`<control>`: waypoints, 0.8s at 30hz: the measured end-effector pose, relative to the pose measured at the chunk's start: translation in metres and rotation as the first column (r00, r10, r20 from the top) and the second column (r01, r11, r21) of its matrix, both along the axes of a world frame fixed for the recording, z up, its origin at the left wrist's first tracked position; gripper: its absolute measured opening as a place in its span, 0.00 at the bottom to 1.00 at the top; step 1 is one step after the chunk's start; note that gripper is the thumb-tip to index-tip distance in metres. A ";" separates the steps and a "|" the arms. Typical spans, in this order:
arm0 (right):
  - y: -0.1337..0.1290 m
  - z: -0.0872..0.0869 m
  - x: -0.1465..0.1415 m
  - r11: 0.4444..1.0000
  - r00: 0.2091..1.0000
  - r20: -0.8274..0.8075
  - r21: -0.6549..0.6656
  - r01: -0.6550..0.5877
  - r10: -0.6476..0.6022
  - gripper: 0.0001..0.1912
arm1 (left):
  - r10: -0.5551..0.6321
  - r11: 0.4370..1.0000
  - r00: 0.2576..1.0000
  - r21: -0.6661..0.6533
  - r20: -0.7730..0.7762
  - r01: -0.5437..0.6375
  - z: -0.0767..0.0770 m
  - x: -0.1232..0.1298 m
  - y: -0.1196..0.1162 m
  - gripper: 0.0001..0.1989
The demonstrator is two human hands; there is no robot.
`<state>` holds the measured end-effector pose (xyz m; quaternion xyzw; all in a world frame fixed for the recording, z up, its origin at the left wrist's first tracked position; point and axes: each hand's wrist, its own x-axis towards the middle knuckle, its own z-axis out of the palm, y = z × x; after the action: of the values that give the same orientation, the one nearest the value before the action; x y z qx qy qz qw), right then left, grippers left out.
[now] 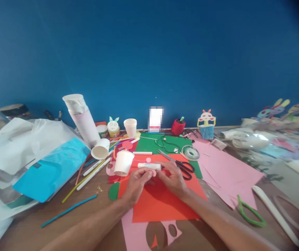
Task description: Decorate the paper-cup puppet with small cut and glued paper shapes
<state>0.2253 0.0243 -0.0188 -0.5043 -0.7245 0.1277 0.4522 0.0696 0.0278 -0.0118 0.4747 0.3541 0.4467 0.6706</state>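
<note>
A small pink paper circle point(153, 173) is between my two hands, above a sheet of orange-red paper point(165, 205). My left hand point(138, 179) pinches its left side with thumb and fingers. The fingertips of my right hand point(173, 177) close on its right side. Just behind my fingers is a white glue stick point(146, 166); its right end is close to my right hand. Another pink circle point(148, 160) lies beyond the glue stick. Black-handled scissors point(184, 168) lie beside my right hand, blades pointing away to the left.
To the left are a tilted white paper cup point(124, 163), markers point(93, 176), a blue pipe cleaner point(69, 211) and white plastic bags point(34, 139). To the right are a tape roll point(190, 152), pink paper point(225, 170) and a green pipe cleaner point(250, 218). A blue wall point(149, 52) stands behind.
</note>
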 end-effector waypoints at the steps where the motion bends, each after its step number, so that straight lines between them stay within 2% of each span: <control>1: -0.001 0.001 0.000 1.000 0.997 -0.081 -0.019 -0.010 0.009 0.11 | -0.010 1.000 1.000 0.007 -0.018 0.010 0.002 0.000 -0.001 0.08; 5: -0.003 0.007 0.002 0.984 0.899 -0.436 -0.137 -0.116 0.045 0.12 | -0.072 0.997 0.993 0.012 -0.094 0.074 0.010 0.001 -0.006 0.10; 8: 0.001 0.005 0.005 0.976 0.783 -0.622 -0.162 -0.148 0.016 0.13 | -0.027 0.999 0.984 -0.037 -0.177 0.021 0.010 0.003 -0.006 0.12; 10: 0.005 0.002 0.007 0.974 0.733 -0.681 -0.166 -0.156 0.001 0.13 | 0.014 0.997 0.974 -0.077 -0.225 -0.032 0.008 0.004 -0.003 0.14; 13: 0.008 0.000 0.008 0.975 0.728 -0.686 -0.164 -0.148 -0.005 0.12 | 0.039 0.988 0.962 -0.132 -0.270 -0.078 0.005 0.003 0.002 0.16; 17: 0.004 0.008 0.004 0.978 0.739 -0.672 -0.113 -0.177 0.056 0.08 | 0.008 0.978 0.963 -0.199 -0.268 -0.063 0.007 0.003 0.007 0.16; 21: -0.006 0.017 -0.001 0.968 0.802 -0.575 -0.067 -0.243 0.162 0.09 | 0.011 0.975 0.975 -0.216 -0.223 -0.060 0.010 0.004 0.007 0.13; 24: -0.010 0.017 -0.002 0.965 0.853 -0.483 -0.060 -0.256 0.197 0.10 | 0.005 0.972 0.978 -0.229 -0.210 -0.054 0.012 0.004 0.006 0.13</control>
<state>0.2236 0.0138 -0.0020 -0.3957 -0.6375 0.3433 0.5649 0.0735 0.0337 -0.0001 0.4315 0.4794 0.3599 0.6741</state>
